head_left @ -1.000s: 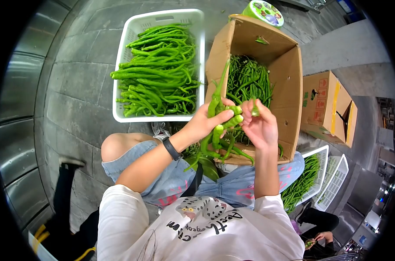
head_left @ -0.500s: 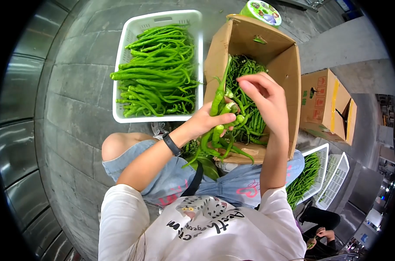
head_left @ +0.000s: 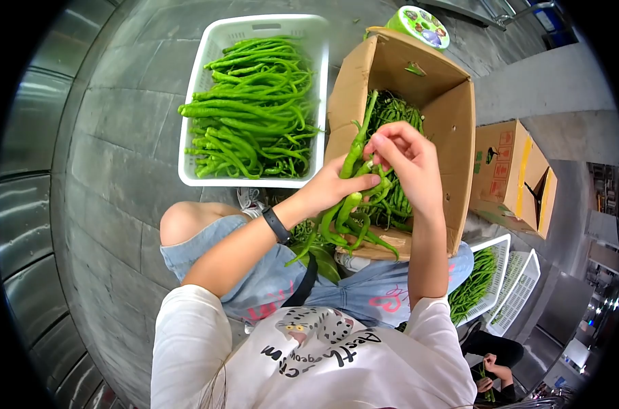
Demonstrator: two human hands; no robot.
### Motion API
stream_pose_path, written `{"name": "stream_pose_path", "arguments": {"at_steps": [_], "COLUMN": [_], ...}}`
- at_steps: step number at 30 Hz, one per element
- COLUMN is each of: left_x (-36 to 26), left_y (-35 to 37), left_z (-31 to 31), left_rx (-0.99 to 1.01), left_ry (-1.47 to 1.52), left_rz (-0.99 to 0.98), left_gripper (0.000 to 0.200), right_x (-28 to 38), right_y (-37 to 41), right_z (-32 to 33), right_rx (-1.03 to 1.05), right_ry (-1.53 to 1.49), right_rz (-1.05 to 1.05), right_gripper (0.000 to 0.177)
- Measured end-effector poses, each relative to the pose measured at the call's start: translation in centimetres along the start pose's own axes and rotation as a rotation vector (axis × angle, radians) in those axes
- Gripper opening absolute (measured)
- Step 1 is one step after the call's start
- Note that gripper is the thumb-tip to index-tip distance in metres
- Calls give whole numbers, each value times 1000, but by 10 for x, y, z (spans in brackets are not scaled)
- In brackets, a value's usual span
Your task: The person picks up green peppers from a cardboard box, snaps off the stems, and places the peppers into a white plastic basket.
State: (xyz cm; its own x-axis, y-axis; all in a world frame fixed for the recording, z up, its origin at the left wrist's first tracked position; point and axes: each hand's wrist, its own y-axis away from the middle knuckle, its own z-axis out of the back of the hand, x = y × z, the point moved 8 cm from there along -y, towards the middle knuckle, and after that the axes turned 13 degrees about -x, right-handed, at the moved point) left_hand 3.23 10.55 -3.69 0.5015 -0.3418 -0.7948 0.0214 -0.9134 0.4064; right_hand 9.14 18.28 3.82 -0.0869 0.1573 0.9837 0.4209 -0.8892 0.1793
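My left hand (head_left: 338,185) is closed round a bunch of long green chili peppers (head_left: 354,221), whose curved tips hang below it; one pepper sticks up past the thumb. My right hand (head_left: 406,158) reaches in from the right, thumb and fingers pinched on a pepper stem at the top of the bunch. Its fingertips partly hide that stem. Both hands are over the near part of an open cardboard box (head_left: 452,129), which holds a heap of green chili peppers (head_left: 398,112).
Left of the box stands a white plastic crate (head_left: 186,150) of lined-up peppers (head_left: 255,102). A second cardboard box (head_left: 498,167), a white crate with peppers (head_left: 473,283) and another crate (head_left: 517,293) are at right. Another person's hands (head_left: 488,373) show at lower right.
My right hand has come down and left from above the box to the stem ends of the bunch. My left hand still holds the peppers. The view has shifted slightly.
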Motion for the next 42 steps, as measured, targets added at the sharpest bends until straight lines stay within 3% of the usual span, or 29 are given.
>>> {"name": "stream_pose_path", "arguments": {"at_steps": [3,9,11,14,17,21,23,25,27,31,37,38,41,42], "left_x": [-5,1,0,-2,3,5,0,1,0,-4,1,7,9,13], "left_y": [-1,-3,-1,1,2,4,8,10,11,16,7,4,7,9], "left_z": [1,-1,-3,-7,-11,-7,-10,-12,-13,-19,-15,-15,-19,-19], "left_rx": [-29,-54,-18,15,58,74,125,188,210,273,239,266,241,269], "left_ry": [-113,-191,-170,-227,-149,-8,-16,-29,-51,-48,68,39,66,27], "left_rz": [-69,-167,-125,-228,-144,-18,-22,-50,-45,-2,11,83,53,78], "left_gripper": [38,42,45,44,35,41,39,38,35,30,31,43,39,35], "right_x": [7,18,11,-2,-16,-2,-8,3,9,-11,-29,-30,-32,-37], "right_y": [7,3,4,3,1,-2,-13,-15,-5,10,-1,2,5,5], "right_z": [-4,4,6,5,6,10,31,38,24,-4,10,10,10,11], "right_rx": [-87,-172,-109,-34,89,77,-50,-71,87,389,87,43,70,49], "right_ry": [166,539,325,99,-224,-338,20,517,436,169,-93,-78,1,-57], "right_rz": [144,213,115,0,-195,-176,-96,221,310,-22,-164,-163,-70,-132], "right_gripper": [13,28,30,29,28,27,23,16,15,14,17,18,19,20]}}
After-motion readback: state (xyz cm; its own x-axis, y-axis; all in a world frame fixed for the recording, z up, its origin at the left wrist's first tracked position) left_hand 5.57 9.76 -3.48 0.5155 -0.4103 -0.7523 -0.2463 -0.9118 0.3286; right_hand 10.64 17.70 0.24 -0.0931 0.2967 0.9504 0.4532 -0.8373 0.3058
